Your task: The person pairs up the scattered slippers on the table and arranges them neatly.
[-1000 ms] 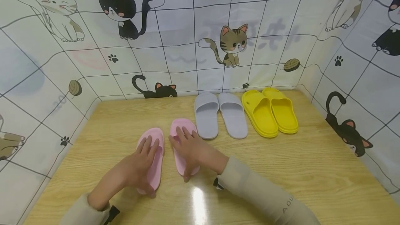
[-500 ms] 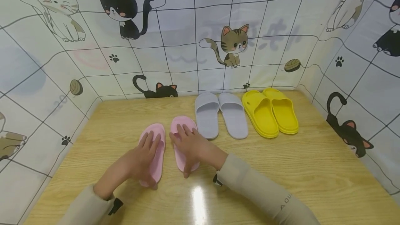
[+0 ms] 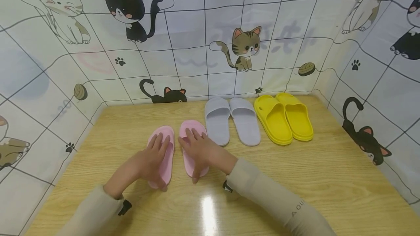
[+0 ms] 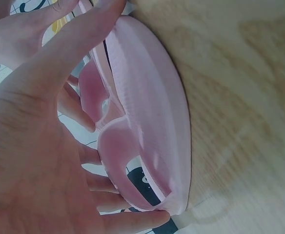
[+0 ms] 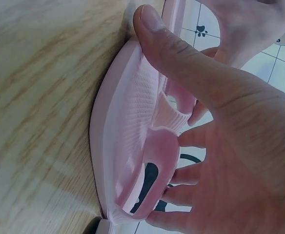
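A pair of pink slippers lies on the wooden table, toes pointing away from me. My left hand rests on the left pink slipper, its fingers extended over the strap and its thumb at the heel. Likewise, my right hand lies over the right pink slipper, thumb down by the heel end. In the left wrist view, straight fingertips touch the strap of the left pink slipper. The right wrist view shows spread fingers against the strap of the right pink slipper. A narrow gap separates the two slippers.
Just right of the right hand, a pair of grey slippers stands near the back wall. Beside them are yellow clogs. Cat-printed walls enclose the wooden table at the back and both sides.
Both hands have pushed the pink slippers forward, toward the back wall. The left slipper has travelled farther and shifted slightly right. The grey slippers and yellow clogs stay put.
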`<state>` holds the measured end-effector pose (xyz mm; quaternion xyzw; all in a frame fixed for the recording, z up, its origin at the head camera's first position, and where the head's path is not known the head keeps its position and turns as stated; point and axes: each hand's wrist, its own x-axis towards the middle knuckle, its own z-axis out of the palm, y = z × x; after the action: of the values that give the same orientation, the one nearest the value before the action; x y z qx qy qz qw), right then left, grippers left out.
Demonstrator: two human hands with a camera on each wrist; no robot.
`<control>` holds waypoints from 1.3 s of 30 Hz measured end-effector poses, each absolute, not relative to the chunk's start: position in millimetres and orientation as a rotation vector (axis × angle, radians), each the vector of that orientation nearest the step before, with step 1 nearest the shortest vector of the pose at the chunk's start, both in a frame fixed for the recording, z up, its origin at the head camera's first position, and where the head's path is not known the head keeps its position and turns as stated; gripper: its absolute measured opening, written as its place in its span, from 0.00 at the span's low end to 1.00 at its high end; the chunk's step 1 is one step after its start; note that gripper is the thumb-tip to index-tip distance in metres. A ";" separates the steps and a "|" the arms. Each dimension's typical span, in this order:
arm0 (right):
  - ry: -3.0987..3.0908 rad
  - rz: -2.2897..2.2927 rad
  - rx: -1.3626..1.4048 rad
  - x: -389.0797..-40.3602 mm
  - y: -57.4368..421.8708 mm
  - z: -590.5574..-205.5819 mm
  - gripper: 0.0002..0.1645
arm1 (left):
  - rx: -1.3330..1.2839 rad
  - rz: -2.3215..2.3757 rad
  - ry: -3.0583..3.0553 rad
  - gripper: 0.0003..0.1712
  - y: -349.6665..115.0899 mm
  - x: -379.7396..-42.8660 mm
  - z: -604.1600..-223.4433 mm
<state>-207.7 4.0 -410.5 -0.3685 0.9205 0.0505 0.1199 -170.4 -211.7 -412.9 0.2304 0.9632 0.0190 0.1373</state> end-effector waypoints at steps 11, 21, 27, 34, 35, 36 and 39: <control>2.678 0.089 -1.050 -218.0 3.4 -413.0 0.90 | 0.678 0.046 2.789 0.88 -211.6 -185.8 -414.4; 2.670 0.091 -1.039 -224.4 1.9 -411.2 0.89 | 0.656 0.033 2.777 0.89 -208.9 -198.3 -414.1; 2.667 0.093 -1.019 -230.4 0.8 -412.0 0.90 | 0.654 0.025 2.776 0.89 -206.1 -204.3 -412.0; 2.670 0.062 -1.012 -237.2 0.5 -414.9 0.89 | 0.636 0.016 2.762 0.90 -206.3 -213.4 -413.3; 2.671 0.062 -1.011 -237.9 0.6 -415.0 0.89 | 0.635 0.020 2.762 0.90 -206.3 -214.7 -413.1; 2.671 0.062 -1.011 -238.5 0.6 -414.9 0.89 | 0.632 0.027 2.761 0.90 -206.3 -216.2 -413.1; 2.670 0.069 -1.013 -239.9 0.1 -414.1 0.88 | 0.617 0.034 2.754 0.91 -206.4 -220.1 -412.0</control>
<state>-239.9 0.1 -414.1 -0.3509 0.9253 0.0240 0.1420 -220.1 -206.4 -412.0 0.2158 0.9634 0.0120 0.1588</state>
